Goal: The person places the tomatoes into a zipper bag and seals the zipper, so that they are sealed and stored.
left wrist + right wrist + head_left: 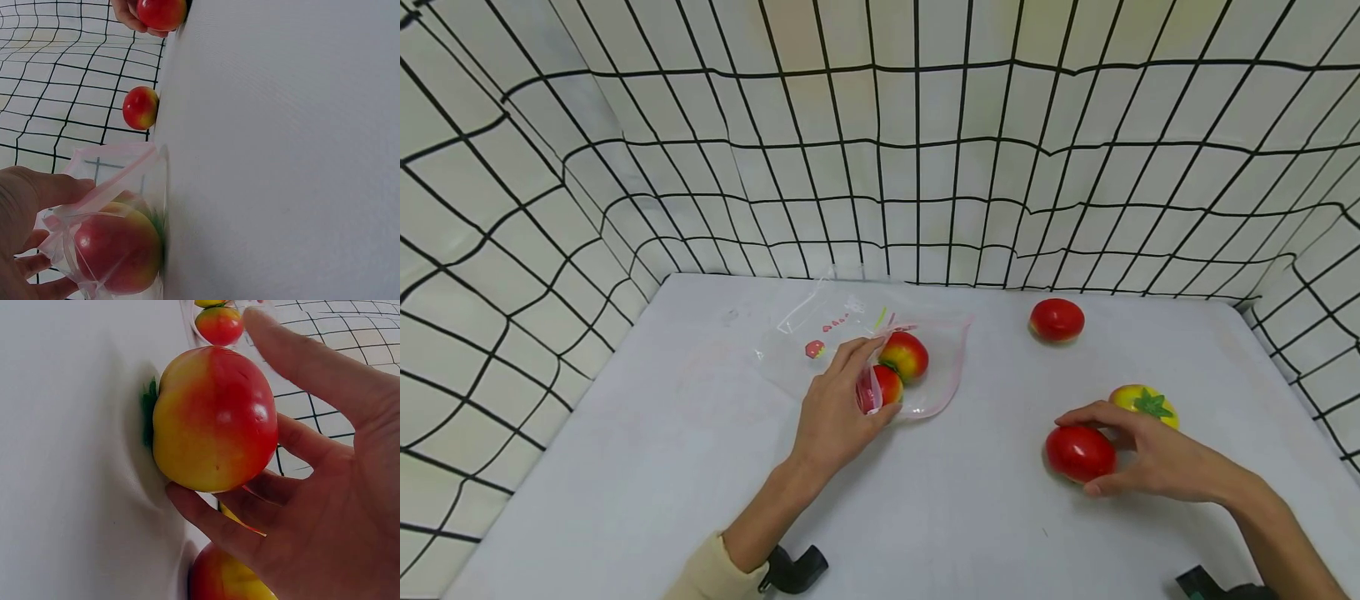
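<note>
A clear plastic bag with a pink edge lies on the white table, two red-and-yellow tomatoes inside it. My left hand grips the bag at its mouth, thumb on the near side and fingers on the far side. At the right, my right hand curls its thumb and fingers round a red tomato. In the right wrist view this tomato shows a yellow flank, and its green leaf end faces the table. Whether it touches the table is unclear.
Just behind my right hand lies a yellow tomato, green leaf up. Another red tomato sits near the table's back edge. Black wire grid fences the back and both sides of the table.
</note>
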`<action>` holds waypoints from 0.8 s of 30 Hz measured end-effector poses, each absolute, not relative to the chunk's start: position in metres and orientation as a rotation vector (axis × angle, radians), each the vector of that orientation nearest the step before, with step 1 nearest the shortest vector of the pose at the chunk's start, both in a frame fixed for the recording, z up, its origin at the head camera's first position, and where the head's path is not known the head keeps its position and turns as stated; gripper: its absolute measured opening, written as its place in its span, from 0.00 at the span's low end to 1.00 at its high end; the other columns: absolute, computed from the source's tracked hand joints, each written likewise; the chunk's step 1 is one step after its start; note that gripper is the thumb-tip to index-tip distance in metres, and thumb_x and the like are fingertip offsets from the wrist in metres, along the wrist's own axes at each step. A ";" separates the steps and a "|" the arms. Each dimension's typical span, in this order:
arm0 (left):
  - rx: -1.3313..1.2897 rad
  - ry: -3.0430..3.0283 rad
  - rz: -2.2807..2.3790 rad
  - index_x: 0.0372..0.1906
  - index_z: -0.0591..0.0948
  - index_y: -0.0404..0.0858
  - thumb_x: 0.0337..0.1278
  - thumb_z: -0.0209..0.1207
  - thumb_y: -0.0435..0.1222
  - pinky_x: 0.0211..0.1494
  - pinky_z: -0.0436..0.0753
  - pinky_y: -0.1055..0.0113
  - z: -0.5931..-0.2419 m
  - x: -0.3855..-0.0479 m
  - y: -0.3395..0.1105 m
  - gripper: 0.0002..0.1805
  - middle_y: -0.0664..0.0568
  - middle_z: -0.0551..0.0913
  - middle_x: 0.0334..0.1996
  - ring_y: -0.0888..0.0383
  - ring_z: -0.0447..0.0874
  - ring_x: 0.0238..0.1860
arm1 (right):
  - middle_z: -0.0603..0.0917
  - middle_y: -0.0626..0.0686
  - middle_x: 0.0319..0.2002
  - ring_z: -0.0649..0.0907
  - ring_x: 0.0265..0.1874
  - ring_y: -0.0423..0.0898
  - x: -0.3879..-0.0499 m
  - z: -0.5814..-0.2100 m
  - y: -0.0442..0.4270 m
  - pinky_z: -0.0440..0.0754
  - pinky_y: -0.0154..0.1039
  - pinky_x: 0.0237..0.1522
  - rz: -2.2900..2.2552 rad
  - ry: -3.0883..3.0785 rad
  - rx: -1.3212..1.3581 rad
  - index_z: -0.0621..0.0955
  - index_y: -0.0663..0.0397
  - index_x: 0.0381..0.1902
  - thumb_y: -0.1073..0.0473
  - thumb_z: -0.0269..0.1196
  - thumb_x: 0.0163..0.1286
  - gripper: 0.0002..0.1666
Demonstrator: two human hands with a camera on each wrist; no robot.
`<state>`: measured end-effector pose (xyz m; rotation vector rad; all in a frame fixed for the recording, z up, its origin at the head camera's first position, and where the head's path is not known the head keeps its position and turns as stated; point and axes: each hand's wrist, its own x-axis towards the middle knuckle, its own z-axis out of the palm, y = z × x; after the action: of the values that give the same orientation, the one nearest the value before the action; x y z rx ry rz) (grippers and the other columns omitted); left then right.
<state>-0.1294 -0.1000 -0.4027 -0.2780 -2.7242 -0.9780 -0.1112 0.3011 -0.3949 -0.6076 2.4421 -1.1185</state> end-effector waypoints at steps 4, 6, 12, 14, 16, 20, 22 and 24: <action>-0.273 -2.731 -0.971 0.75 0.71 0.54 0.40 0.83 0.41 0.63 0.86 0.46 -0.403 -0.129 -0.100 0.52 0.53 0.74 0.71 0.50 0.80 0.65 | 0.76 0.56 0.66 0.74 0.63 0.40 -0.112 -0.396 0.303 0.88 0.33 0.48 -1.138 2.403 -0.620 0.75 0.40 0.68 0.54 0.80 0.56 0.43; -0.273 -2.735 -0.966 0.76 0.71 0.54 0.40 0.83 0.41 0.62 0.87 0.46 -0.403 -0.129 -0.100 0.52 0.53 0.74 0.71 0.50 0.80 0.65 | 0.75 0.57 0.67 0.73 0.62 0.37 -0.112 -0.396 0.304 0.88 0.33 0.48 -1.148 2.388 -0.623 0.74 0.41 0.69 0.55 0.79 0.57 0.43; -0.270 -2.735 -0.972 0.75 0.71 0.54 0.40 0.83 0.41 0.62 0.87 0.46 -0.402 -0.129 -0.100 0.52 0.53 0.74 0.71 0.50 0.80 0.66 | 0.74 0.58 0.67 0.74 0.63 0.41 -0.114 -0.398 0.305 0.88 0.33 0.48 -1.142 2.393 -0.622 0.74 0.41 0.70 0.56 0.78 0.59 0.42; -0.268 -2.737 -0.974 0.75 0.71 0.54 0.40 0.83 0.41 0.63 0.87 0.46 -0.402 -0.129 -0.100 0.52 0.53 0.74 0.71 0.50 0.80 0.66 | 0.75 0.58 0.67 0.75 0.62 0.41 -0.114 -0.399 0.305 0.88 0.33 0.48 -1.142 2.392 -0.619 0.74 0.41 0.70 0.56 0.78 0.59 0.42; -0.266 -2.741 -0.974 0.75 0.71 0.54 0.41 0.83 0.42 0.63 0.86 0.45 -0.402 -0.129 -0.100 0.51 0.53 0.74 0.71 0.50 0.80 0.66 | 0.75 0.58 0.67 0.75 0.62 0.40 -0.115 -0.400 0.305 0.88 0.32 0.48 -1.145 2.391 -0.615 0.74 0.42 0.70 0.56 0.77 0.59 0.41; -0.266 -2.741 -0.976 0.75 0.71 0.54 0.40 0.83 0.42 0.63 0.86 0.45 -0.402 -0.129 -0.100 0.51 0.53 0.74 0.71 0.50 0.79 0.66 | 0.76 0.58 0.66 0.76 0.62 0.38 -0.115 -0.400 0.303 0.88 0.32 0.48 -1.164 2.395 -0.597 0.74 0.45 0.70 0.55 0.77 0.60 0.42; -0.270 -2.739 -0.974 0.75 0.71 0.53 0.40 0.83 0.42 0.63 0.86 0.45 -0.402 -0.129 -0.100 0.51 0.53 0.74 0.71 0.51 0.79 0.66 | 0.76 0.58 0.66 0.76 0.62 0.40 -0.116 -0.400 0.302 0.88 0.32 0.49 -1.167 2.410 -0.587 0.74 0.46 0.70 0.55 0.77 0.60 0.42; -0.273 -2.736 -0.973 0.75 0.71 0.53 0.40 0.83 0.42 0.63 0.86 0.45 -0.403 -0.129 -0.100 0.52 0.53 0.74 0.71 0.51 0.79 0.66 | 0.77 0.57 0.66 0.77 0.62 0.45 -0.116 -0.400 0.300 0.88 0.32 0.48 -1.170 2.436 -0.592 0.74 0.47 0.70 0.55 0.78 0.60 0.42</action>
<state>-0.1294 -0.1001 -0.4026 -0.2729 -2.7362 -0.9728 -0.1157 0.2999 -0.4000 -0.5918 2.4362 -1.1702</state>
